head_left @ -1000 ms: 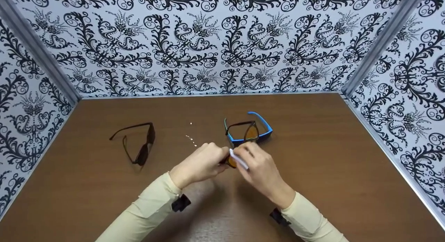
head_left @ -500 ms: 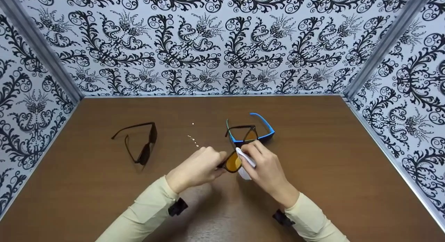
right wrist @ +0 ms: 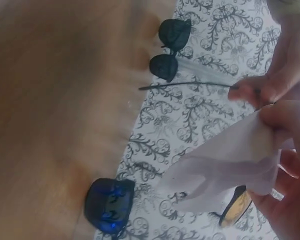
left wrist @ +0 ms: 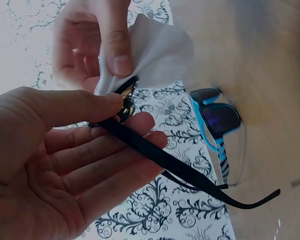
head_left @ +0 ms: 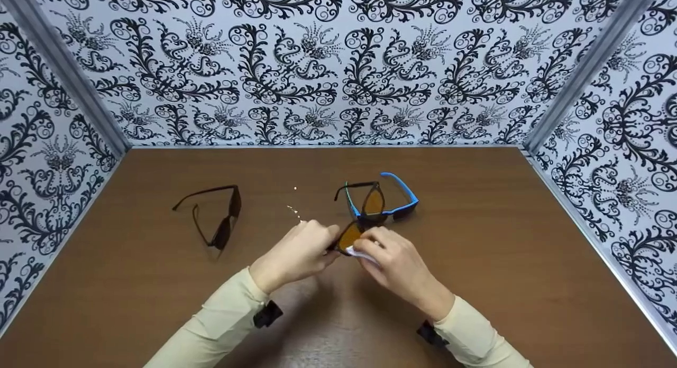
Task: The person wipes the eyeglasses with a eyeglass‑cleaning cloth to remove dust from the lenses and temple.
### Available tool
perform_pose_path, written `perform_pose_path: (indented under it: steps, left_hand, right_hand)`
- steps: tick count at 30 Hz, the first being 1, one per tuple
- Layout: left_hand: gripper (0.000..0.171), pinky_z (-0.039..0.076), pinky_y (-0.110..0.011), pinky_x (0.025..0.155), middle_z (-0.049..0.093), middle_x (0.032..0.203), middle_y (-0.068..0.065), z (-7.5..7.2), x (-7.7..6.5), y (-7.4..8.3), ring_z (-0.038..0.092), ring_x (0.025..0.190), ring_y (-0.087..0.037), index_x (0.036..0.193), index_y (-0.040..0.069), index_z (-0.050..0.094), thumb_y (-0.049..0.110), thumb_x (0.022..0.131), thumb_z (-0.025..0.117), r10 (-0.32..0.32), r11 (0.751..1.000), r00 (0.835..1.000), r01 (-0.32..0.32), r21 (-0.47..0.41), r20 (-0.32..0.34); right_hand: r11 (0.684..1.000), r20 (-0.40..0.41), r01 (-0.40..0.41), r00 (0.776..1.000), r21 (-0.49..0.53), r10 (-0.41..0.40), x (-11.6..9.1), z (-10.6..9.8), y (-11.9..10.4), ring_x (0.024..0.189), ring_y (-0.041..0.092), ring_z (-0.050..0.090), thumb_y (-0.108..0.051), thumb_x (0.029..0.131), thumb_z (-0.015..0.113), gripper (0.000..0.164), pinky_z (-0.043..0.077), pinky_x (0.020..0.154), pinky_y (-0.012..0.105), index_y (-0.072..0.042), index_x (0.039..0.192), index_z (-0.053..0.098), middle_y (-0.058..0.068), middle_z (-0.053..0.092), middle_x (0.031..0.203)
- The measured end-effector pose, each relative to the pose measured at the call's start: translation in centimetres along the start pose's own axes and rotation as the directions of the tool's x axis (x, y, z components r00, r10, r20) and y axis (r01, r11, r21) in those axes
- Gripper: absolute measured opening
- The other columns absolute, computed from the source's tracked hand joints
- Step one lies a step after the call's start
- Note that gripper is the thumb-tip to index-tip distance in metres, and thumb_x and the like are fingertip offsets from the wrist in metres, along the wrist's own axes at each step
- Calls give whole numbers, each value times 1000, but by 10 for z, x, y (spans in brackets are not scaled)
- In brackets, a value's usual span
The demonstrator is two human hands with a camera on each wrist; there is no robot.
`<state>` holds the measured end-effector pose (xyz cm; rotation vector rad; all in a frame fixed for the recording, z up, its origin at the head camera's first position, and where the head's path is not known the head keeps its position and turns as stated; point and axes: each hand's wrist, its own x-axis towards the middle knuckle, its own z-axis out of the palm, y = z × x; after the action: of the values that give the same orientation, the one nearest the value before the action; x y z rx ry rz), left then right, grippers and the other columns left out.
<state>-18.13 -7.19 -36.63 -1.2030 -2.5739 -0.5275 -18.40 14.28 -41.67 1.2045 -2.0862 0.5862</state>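
Note:
My left hand [head_left: 296,254] pinches a pair of dark-framed glasses with amber lenses [head_left: 374,203] near one hinge. In the left wrist view its thumb lies over the black temple arm [left wrist: 165,159], which runs across the fingers. A thin white cloth [left wrist: 162,52] is held between the thumb and fingers of my right hand [head_left: 396,265]. The cloth lies against the nearer amber lens [head_left: 349,236] and hides part of it. In the right wrist view the cloth [right wrist: 220,160] hangs loose from the fingers, with the other amber lens [right wrist: 236,207] showing beside it.
Blue-framed sunglasses [head_left: 407,192] lie on the brown table [head_left: 502,241] just behind the held pair. Black sunglasses [head_left: 232,207] rest with temples unfolded at the left. Several tiny white bits [head_left: 294,212] lie between them. Patterned panels [head_left: 317,66] enclose the back and sides.
My right hand has shifted the cloth over the nearer lens, first up and right, then back down and left. The held glasses have tilted, and their far lens has swung slightly left.

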Motion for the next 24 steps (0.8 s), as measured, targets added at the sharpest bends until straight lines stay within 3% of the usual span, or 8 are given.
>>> perform_pose_path:
  steps: [4,7,16,20,24]
  left_hand:
    - [20,50,-32,48,57,62,-4,0,-5,-2,59,55,-19,75,4,55,2,78,75,-1,1000,1000,1,-3,15]
    - [21,50,-31,49,57,63,-3,0,-8,-2,60,56,-19,74,5,55,2,77,75,-10,1000,1000,11,-19,24]
    - [20,51,-31,50,60,65,-2,1,-13,-2,61,57,-19,76,7,56,4,79,76,-6,999,999,7,-33,54]
    - [20,50,-30,50,58,65,-1,2,-12,0,59,57,-17,75,8,56,1,78,74,18,999,998,-16,-34,60]
    - [22,46,-29,49,53,62,2,3,-10,4,53,55,-14,73,9,53,-2,76,73,38,999,997,-35,-37,65]
  right_hand:
    - [996,-32,-85,996,-12,84,-4,-4,9,79,18,60,-1,75,78,24,53,68,34,-7,95,66,3,61,93]
    - [985,-79,-170,982,38,173,-6,-9,16,79,18,61,2,77,76,23,54,68,34,-5,96,66,3,62,93]
    - [891,-211,-391,874,230,438,-3,-25,32,85,18,54,7,86,64,15,47,73,27,1,98,59,8,56,94]
    - [867,-216,-456,843,202,493,-2,-25,35,88,19,53,3,88,62,13,46,77,32,1,100,56,11,52,96]
    - [871,-234,-481,840,99,490,-3,-19,33,85,22,56,1,88,63,16,49,73,39,0,102,56,12,53,95]
